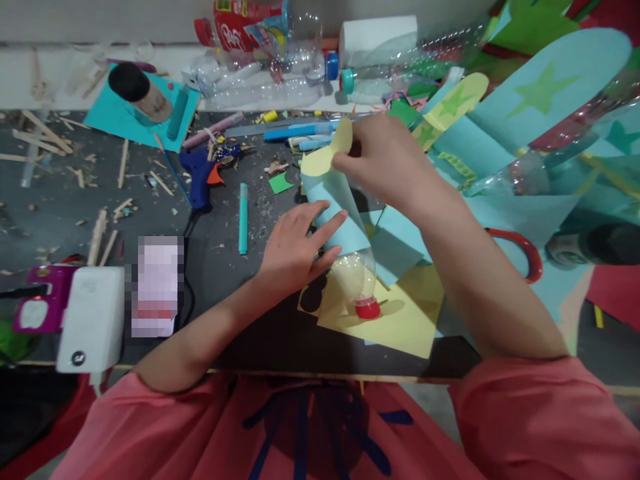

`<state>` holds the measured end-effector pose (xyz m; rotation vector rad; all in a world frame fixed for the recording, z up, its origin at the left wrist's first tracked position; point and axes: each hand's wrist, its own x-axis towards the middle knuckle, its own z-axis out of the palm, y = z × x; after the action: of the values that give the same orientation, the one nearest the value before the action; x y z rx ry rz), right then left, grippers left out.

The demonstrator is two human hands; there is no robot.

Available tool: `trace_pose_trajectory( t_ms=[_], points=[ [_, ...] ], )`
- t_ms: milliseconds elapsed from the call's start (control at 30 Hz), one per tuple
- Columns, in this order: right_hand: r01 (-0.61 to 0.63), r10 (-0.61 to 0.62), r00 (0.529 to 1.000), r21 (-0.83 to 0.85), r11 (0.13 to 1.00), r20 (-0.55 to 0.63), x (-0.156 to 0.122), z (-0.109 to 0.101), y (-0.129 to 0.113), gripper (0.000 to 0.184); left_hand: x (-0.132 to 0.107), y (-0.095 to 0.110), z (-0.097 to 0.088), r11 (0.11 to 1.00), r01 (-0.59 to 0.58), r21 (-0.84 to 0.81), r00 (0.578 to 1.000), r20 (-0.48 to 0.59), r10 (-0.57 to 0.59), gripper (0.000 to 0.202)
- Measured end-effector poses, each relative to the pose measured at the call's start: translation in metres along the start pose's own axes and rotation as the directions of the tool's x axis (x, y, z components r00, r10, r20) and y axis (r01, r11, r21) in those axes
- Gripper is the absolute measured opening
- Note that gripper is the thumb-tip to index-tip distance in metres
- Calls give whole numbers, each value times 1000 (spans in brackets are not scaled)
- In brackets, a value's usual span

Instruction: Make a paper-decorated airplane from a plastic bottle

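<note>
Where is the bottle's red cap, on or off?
On. The red cap sits on the neck of the clear bottle; the left hand holds blue paper around it, the right hand pinches yellow paper.

At frame centre a bottle (353, 270) lies on paper sheets (405, 327), cap toward the bottom edge, a paper flap (330, 150) at its upper end. Left lie a pen (243, 217) and glue gun (203, 173); a charger (90, 320) sits lower left.

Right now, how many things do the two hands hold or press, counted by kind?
clear plastic bottle with red cap: 1
light blue paper wrapped on it, under the left hand: 1
pale yellow cut-out pinched by the right hand: 1
Total: 3
</note>
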<state>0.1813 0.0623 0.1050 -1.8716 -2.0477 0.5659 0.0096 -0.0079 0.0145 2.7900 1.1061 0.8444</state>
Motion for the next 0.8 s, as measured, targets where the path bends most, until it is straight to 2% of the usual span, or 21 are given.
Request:
trace_pose_trajectory(
  t_ms=[200,500,667,800],
  points=[
    [44,-43,999,-47,998,26,0,9,10,22,0,0,-3,1000,-18,0,1000,10,18,44],
    [34,-33,999,-81,996,22,-2,19,7,8,1,0,-4,999,-19,-28,1000,11,19,45],
    [31,-30,999,-47,998,36,-5,17,5,15,1,-1,-5,999,-21,-32,1000,13,21,43],
    [34,-34,999,3,999,-23,-31,15,13,24,0,-2,-7,1000,-11,-24,999,42,12,45]
  ],
)
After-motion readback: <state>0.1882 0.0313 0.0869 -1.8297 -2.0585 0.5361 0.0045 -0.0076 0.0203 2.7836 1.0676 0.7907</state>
